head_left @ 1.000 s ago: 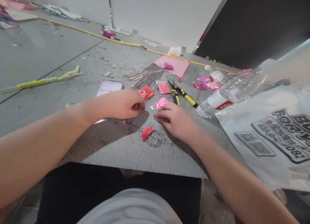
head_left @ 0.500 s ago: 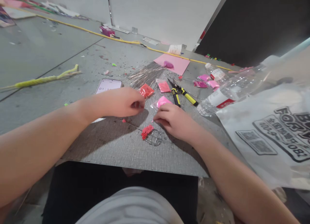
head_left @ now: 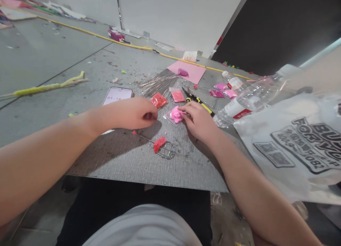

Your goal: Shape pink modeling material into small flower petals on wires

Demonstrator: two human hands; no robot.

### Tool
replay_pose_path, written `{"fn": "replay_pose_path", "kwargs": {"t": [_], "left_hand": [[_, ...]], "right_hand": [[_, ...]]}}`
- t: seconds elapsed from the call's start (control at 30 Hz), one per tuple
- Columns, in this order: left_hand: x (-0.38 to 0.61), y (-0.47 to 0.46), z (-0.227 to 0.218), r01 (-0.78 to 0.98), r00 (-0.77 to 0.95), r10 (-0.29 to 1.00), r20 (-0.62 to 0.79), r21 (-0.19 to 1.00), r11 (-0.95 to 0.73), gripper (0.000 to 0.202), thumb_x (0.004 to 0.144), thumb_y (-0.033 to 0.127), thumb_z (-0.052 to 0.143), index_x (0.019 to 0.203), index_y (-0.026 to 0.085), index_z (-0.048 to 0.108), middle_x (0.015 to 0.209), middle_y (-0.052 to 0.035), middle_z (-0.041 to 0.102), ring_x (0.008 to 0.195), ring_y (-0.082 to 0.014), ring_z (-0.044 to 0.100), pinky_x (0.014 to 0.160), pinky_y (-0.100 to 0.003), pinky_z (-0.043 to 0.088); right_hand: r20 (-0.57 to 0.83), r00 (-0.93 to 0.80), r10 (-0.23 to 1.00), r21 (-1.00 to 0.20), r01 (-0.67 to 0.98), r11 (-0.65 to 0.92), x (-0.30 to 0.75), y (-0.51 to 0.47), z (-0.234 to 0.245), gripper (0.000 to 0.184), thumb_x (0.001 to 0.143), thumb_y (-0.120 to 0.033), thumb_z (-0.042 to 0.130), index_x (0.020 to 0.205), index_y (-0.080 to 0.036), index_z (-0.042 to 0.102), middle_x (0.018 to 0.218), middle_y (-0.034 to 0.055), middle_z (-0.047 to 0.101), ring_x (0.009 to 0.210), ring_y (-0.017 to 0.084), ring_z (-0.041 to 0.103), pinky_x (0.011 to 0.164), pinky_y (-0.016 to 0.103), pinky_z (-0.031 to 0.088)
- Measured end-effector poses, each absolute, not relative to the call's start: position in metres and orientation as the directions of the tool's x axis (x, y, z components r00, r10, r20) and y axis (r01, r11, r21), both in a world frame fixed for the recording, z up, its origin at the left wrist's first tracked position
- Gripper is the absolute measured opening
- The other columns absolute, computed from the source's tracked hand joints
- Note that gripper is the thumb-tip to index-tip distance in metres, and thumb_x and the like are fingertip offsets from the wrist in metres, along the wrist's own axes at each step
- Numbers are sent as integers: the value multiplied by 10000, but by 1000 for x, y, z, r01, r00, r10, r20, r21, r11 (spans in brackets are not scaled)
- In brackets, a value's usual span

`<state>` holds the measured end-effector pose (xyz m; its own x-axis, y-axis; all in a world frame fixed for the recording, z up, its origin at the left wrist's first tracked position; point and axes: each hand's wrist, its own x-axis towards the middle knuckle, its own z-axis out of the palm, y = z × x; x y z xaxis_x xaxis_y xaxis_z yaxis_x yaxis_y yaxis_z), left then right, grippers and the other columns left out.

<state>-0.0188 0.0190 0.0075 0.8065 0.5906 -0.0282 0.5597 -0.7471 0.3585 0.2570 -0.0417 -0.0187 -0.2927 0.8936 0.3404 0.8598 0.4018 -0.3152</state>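
Note:
My right hand (head_left: pixel 198 120) pinches at a lump of bright pink modelling clay (head_left: pixel 176 115), which lies on its clear plastic wrapper (head_left: pixel 170 120). Curled closed, my left hand (head_left: pixel 142 113) rests beside a packet of red clay (head_left: pixel 159 100); whatever its fingers hold is hidden. Between the hands and the table's near edge lies a small wire frame (head_left: pixel 169 152), partly covered with red clay bits (head_left: pixel 159 144). A thin wire runs from it to a small red piece (head_left: pixel 134 132). One tiny pink bit (head_left: pixel 165 133) sits on the table above the frame.
Beyond my hands are a coral clay packet (head_left: pixel 177 95), yellow-black pliers (head_left: pixel 206 109), metal wires (head_left: pixel 161 82) and a phone (head_left: pixel 116 94) showing a timer. Plastic bottles (head_left: pixel 237 111) and a printed white bag (head_left: pixel 266 139) stand on the right. A yellow cord (head_left: pixel 101 37) crosses behind.
My right hand has moved up and away from the tiny pink bit, which now lies on the table, and has taken hold of the pink clay. My left hand stays nearly still.

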Motion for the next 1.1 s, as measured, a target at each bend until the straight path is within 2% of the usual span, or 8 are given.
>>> {"fn": "replay_pose_path", "kwargs": {"t": [0.13,0.4,0.57,0.67,0.8,0.93,1.0,1.1], "left_hand": [[-16,18,4,526,817,575,38,361,-770,181,886,299,631,938,234,792,876,-48,748,761,-217,676,707,-328,428],[-9,13,3,482,797,583,161,412,-773,215,878,273,624,996,202,789,922,-49,751,781,-194,673,719,-307,449],[0,8,2,474,741,613,275,433,-767,225,926,316,611,1028,176,755,915,-53,743,785,-180,658,724,-291,454],[6,7,-1,455,716,610,340,436,-777,268,961,345,599,1094,164,746,1018,-76,760,832,-183,664,796,-302,485],[13,5,-3,431,717,584,381,416,-801,389,1002,421,599,1267,164,724,1193,-118,755,955,-216,689,893,-335,512],[17,0,2,416,720,618,316,517,-748,369,1030,450,589,1219,185,762,1063,-87,790,882,-196,695,806,-307,500],[19,-1,2,421,695,659,286,581,-696,352,1035,456,585,1158,196,787,988,-66,793,838,-182,682,756,-296,483],[21,1,-1,392,636,718,283,683,-616,392,998,501,641,1182,193,799,972,-69,794,847,-188,675,745,-302,492]], "right_hand": [[325,-294,899,-322,860,397,259,-37,-24,229,1024,-156,611,1176,-200,777,1175,133,731,1135,295,674,1032,490,531],[317,-317,894,-288,866,409,259,-37,-23,66,967,-168,724,1009,-177,774,1052,105,740,1025,254,664,964,409,514],[325,-358,875,-218,872,438,256,-40,-21,90,1008,-172,677,971,-143,754,997,101,723,999,236,640,948,380,490],[342,-367,865,-204,869,450,254,-42,-21,140,1032,-190,646,937,-141,737,973,95,712,983,230,631,937,370,485],[442,-353,825,-289,814,503,250,-46,-18,167,1064,-247,610,965,-166,717,1000,91,715,989,226,639,939,368,497],[534,-338,775,-358,740,569,240,-50,-15,215,1093,-316,566,994,-185,705,1034,103,729,1043,241,656,981,385,509],[547,-325,771,-357,743,566,236,-51,-15,205,1090,-308,560,997,-196,703,1052,112,731,1081,258,656,1001,405,509],[559,-312,768,-348,752,559,232,-49,-17,197,1086,-284,553,1007,-195,709,1058,121,731,1097,272,652,1017,424,507]]}}
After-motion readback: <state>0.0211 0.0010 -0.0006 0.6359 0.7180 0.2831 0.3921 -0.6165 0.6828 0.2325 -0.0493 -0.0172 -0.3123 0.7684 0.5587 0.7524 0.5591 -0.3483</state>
